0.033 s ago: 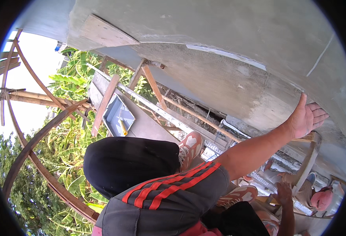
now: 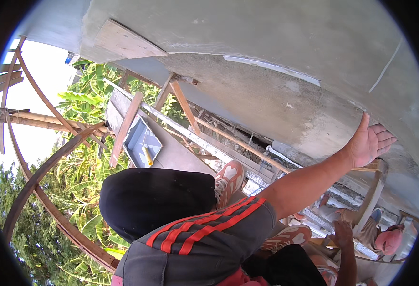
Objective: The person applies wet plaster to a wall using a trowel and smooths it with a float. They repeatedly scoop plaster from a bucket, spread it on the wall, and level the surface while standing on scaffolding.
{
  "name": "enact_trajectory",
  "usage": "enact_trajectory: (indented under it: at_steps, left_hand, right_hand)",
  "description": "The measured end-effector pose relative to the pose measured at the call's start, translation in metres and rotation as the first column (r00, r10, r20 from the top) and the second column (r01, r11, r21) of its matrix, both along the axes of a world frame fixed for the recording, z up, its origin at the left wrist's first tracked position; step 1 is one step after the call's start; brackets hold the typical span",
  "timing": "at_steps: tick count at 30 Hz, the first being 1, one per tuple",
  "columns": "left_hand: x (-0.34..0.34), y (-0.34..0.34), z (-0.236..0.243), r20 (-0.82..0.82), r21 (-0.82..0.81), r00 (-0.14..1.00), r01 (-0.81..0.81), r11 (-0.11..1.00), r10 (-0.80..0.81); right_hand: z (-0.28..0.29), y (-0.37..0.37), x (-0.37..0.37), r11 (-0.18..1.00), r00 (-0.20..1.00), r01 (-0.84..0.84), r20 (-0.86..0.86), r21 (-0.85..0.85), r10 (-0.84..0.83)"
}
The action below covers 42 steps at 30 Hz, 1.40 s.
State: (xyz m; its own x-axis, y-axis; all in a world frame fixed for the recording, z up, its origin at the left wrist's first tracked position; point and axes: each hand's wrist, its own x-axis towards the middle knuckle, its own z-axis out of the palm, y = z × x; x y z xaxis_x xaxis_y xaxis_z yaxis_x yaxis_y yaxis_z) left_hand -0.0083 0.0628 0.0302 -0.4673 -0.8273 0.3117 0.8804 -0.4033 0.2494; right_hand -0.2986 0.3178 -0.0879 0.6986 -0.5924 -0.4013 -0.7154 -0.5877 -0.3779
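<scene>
My left hand (image 2: 370,140) is open at the end of my outstretched arm, palm showing and thumb up, against or just beside the grey plastered surface (image 2: 257,28); whether it touches is unclear. The sleeve over that arm is dark grey with red stripes. Low on the right, my right hand (image 2: 343,234) has its fingers curled near a wooden scaffold post (image 2: 370,205); what they hold is hidden. My black-clad knee (image 2: 152,195) and pink-white shoes (image 2: 229,176) are below. Beyond them a grey tray (image 2: 135,138) with a yellow roller (image 2: 147,156) rests on a board (image 2: 176,159).
Wooden scaffold poles (image 2: 52,214) cross at the left before banana plants and trees. A long white rail (image 2: 204,145) runs beside the board. Masonry and planks lie below the plastered surface. A co-worker in a pink cap (image 2: 388,240) is low at the right.
</scene>
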Motion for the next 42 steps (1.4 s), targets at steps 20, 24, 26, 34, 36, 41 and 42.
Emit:
enact_trajectory:
  at_steps: [20, 24, 26, 34, 36, 41, 42]
  left_hand:
    - [0.011, -0.003, 0.012, -0.294, 0.115, 0.941, 0.210, 0.971, -0.169]
    - [0.013, -0.007, 0.011, -0.278, 0.080, 0.947, 0.191, 0.978, -0.162]
    - [0.010, -0.007, 0.011, -0.279, 0.094, 0.949, 0.181, 0.979, -0.148]
    - [-0.003, 0.006, 0.044, 0.105, 0.318, 0.989, -0.137, 0.938, 0.108]
    - [-0.008, 0.009, 0.046, 0.140, 0.321, 0.983, -0.154, 0.934, 0.114]
    - [-0.002, 0.008, 0.046, 0.138, 0.351, 0.983, -0.166, 0.922, 0.124]
    - [0.003, 0.002, 0.033, 0.007, 0.242, 0.999, -0.052, 0.969, 0.052]
  right_hand:
    - [0.006, -0.019, 0.027, 0.976, 0.955, 0.127, -0.245, -0.178, -0.169]
    - [0.005, -0.028, 0.030, 0.974, 0.959, 0.145, -0.217, -0.176, -0.182]
    - [0.001, -0.031, 0.029, 0.970, 0.956, 0.171, -0.209, -0.176, -0.206]
    - [-0.001, -0.050, 0.031, 0.960, 0.932, 0.281, -0.241, 0.002, -0.272]
    - [-0.001, -0.051, 0.028, 0.955, 0.936, 0.295, -0.200, -0.002, -0.290]
    - [0.012, -0.083, 0.049, 0.966, 0.939, 0.234, -0.233, -0.107, -0.253]
    - [0.010, -0.091, 0.054, 0.963, 0.945, 0.228, -0.206, -0.146, -0.255]
